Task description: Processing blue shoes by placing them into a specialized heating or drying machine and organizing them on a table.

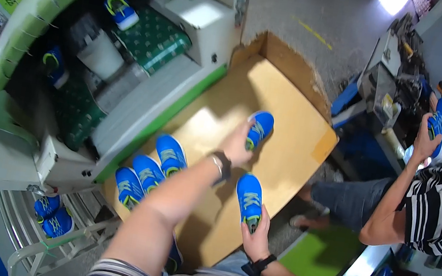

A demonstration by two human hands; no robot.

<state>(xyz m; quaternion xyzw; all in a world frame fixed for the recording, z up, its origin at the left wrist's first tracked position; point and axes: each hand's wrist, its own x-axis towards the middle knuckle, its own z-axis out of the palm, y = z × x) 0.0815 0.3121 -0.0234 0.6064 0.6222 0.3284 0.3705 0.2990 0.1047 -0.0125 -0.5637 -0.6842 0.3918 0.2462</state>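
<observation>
Well, blue shoe between right fingers

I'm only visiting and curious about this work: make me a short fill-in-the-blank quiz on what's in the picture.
1. The left hand holds a shoe that is mainly ____ in colour.
2. The right hand holds another ____.
3. The second person wears a black-and-white top patterned with ____.
4. The machine is to the ____ of the tan work surface.

Missing words: blue; shoe; stripes; left.
</observation>
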